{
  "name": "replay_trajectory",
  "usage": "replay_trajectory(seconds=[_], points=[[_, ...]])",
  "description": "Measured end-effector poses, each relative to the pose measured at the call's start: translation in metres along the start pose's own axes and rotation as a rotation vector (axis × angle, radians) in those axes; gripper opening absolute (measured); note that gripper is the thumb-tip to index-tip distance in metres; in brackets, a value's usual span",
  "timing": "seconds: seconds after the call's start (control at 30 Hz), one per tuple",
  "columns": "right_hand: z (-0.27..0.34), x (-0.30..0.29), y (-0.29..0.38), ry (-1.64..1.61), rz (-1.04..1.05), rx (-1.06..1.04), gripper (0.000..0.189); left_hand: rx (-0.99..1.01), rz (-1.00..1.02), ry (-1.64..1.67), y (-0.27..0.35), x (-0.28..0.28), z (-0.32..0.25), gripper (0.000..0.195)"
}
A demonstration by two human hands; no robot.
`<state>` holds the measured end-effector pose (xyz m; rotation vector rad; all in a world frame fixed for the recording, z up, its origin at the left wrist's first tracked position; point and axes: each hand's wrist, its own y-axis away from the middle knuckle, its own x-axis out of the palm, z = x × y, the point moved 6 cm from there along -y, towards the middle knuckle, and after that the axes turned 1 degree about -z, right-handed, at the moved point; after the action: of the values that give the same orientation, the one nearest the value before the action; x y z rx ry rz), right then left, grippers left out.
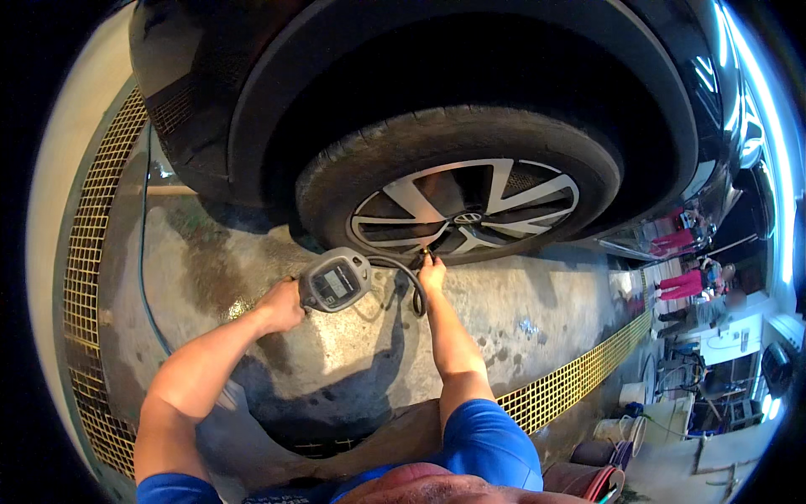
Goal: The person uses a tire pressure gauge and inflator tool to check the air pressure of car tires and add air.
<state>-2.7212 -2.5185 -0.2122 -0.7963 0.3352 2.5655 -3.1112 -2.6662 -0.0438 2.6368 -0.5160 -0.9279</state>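
My left hand (283, 307) is closed around the handle of a digital tyre inflator gauge (362, 286), its lit display facing up. From the gauge a short black rubber hose (418, 301) loops across to the wheel. Its brass-coloured end (425, 250) is pinched in the fingers of my right hand (432, 275), at the lower rim of the alloy wheel (434, 214). Whether it sits on the valve stem is too small to tell. A black tyre (390, 135) surrounds the rim, which bears a Volkswagen emblem, under the dark car's wheel arch (271, 69).
Wet concrete floor (504, 309) lies below my arms. Yellow floor gratings (567, 384) run along both sides. A thin air hose (143, 252) trails down the left. At right are buckets (620, 431) and several people (683, 283) beside the car.
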Motion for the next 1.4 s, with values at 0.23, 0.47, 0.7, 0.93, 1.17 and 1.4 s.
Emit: replay_trajectory(seconds=[0.23,0.47,0.7,0.93,1.17,1.4], points=[[-0.021,-0.006,-0.017,-0.030,-0.124,-0.075,0.027,0.055,-0.010,-0.036,-0.016,0.017,0.010,0.037],[0.008,0.019,-0.001,-0.016,0.094,0.022,0.045,0.034,-0.081,0.010,-0.015,0.015,0.034,0.038],[-0.032,0.000,-0.017,-0.015,-0.009,-0.036,0.033,0.145,-0.058,0.057,-0.015,0.019,0.011,0.035],[-0.028,0.005,-0.002,-0.108,0.063,0.127,0.034,-0.009,0.065,-0.045,-0.006,0.015,0.009,0.043],[-0.022,0.011,-0.022,0.019,-0.006,-0.046,0.039,0.098,-0.012,0.048,-0.012,0.013,0.015,0.035],[-0.017,-0.012,-0.019,0.059,-0.089,-0.096,0.027,0.128,0.062,0.033,-0.017,0.013,0.000,0.036]])
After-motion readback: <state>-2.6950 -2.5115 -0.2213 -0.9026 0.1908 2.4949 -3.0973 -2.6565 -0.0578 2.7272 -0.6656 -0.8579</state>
